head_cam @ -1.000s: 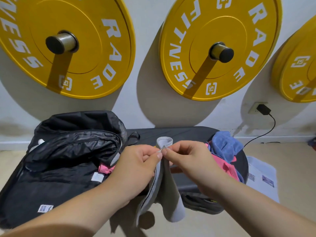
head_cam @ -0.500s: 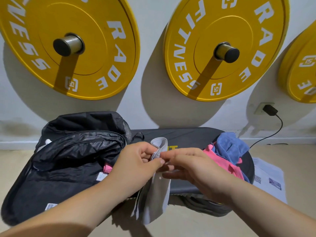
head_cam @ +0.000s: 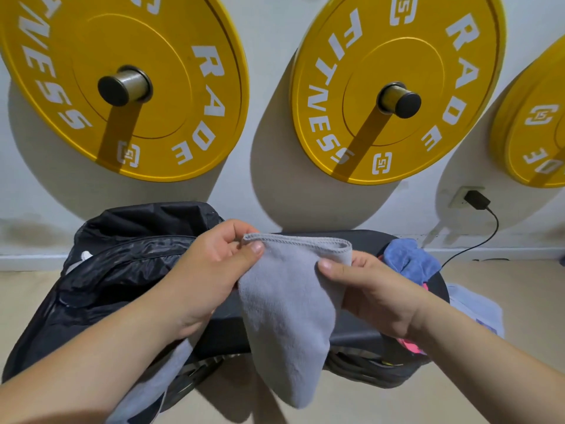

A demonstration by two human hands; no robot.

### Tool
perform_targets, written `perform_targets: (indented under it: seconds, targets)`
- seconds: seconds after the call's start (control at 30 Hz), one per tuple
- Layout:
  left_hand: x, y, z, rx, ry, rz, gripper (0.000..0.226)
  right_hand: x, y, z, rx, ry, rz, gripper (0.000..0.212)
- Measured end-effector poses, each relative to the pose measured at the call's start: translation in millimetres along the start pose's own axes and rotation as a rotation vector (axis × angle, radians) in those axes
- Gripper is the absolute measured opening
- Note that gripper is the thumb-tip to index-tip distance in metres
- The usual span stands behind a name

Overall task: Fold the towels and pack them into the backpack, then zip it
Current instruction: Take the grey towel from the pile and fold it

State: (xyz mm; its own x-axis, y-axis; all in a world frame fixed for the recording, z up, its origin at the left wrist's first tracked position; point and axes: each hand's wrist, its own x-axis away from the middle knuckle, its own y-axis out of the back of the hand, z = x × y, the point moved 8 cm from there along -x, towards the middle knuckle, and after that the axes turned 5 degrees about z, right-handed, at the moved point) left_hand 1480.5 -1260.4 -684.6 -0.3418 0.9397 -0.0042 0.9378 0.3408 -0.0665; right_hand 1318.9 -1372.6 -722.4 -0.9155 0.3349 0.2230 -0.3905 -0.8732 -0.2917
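Over the near edge of the black padded bench [head_cam: 360,243] we're holding the soft grey microfibre towel [head_cam: 287,301] up in the air, so we'd say we're mid-fold on this one. None of the packing or zipping is done for it yet.

Our left hand [head_cam: 211,270] pinches one end of the stitched top hem between thumb and curled fingers, and our right hand [head_cam: 376,289] pinches the other end, where the cloth doubles over on itself.

The towel looks fluffy and limp. It sags to a rounded tip below the bench's near edge, and a loose flap trails under our left forearm. Next move, we reckon: gather that flap, line up the hems, then fold it flat on the bare middle of the bench.

The crinkly black nylon backpack [head_cam: 116,270] lies at the bench's left end, though we can't tell how wide it's open. A crumpled blue towel [head_cam: 409,261] and a pink towel [head_cam: 409,344] wait at the right end.
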Motion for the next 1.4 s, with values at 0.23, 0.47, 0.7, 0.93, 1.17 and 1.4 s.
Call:
perform_targets:
  seconds: [0.23, 0.47, 0.7, 0.93, 1.17, 1.4]
  targets:
    - [-11, 12, 0, -0.504, -0.086, -0.108, 0.006, -10, 26, 13, 0.421, 0.192, -0.372, 0.017]
    - [-40, 43, 5, -0.737, -0.113, -0.345, 0.008, -28, 36, 46, 0.754, 0.339, -0.681, 0.005]
    - [-60, 41, -26, -0.392, -0.290, -0.462, 0.020, -44, 29, 77, 0.351, 0.640, -0.656, 0.013]
    - [-51, 40, 73, -0.519, -0.011, -0.197, 0.018, -46, 53, 7, 1.000, 0.450, -0.584, 0.012]
    - [-39, 30, 160, -1.008, 0.265, 0.153, 0.006, -55, 64, -108, 1.322, -0.256, -0.275, 0.016]
    - [-42, 32, 192, -1.056, 0.373, 0.333, 0.008, -65, 64, -136, 1.270, -0.373, -0.095, 0.012]
